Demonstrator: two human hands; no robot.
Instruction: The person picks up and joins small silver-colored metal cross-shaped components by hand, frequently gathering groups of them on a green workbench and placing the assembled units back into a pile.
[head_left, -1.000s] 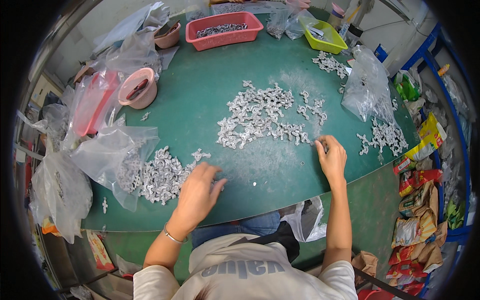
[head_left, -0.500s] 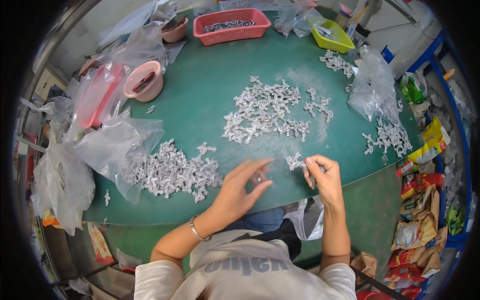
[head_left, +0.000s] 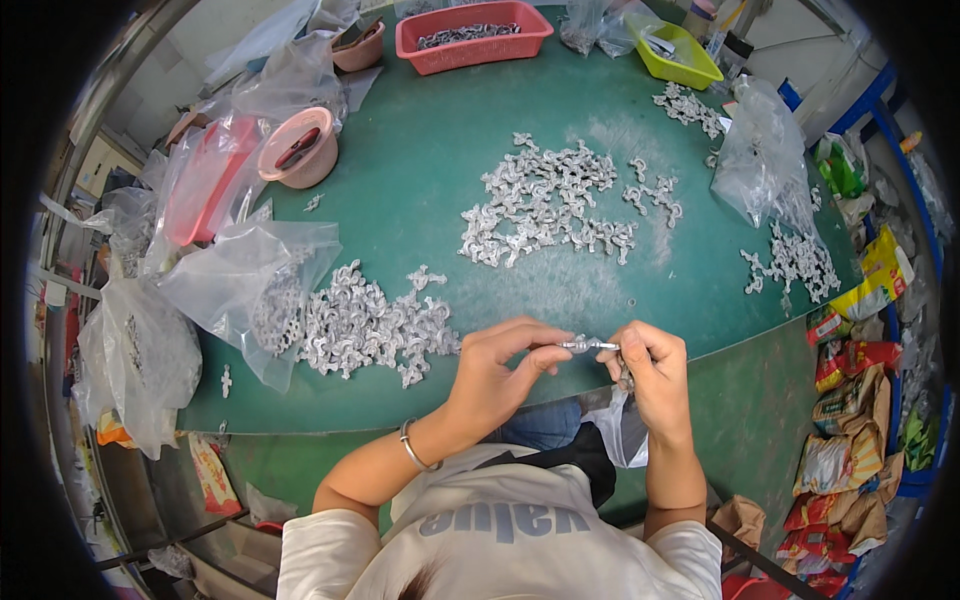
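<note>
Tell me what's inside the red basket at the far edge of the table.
The red basket holds a shallow layer of small grey metal parts, like those heaped on the green table. Its near wall hides the bottom, so the depth and anything underneath cannot be seen.
</note>
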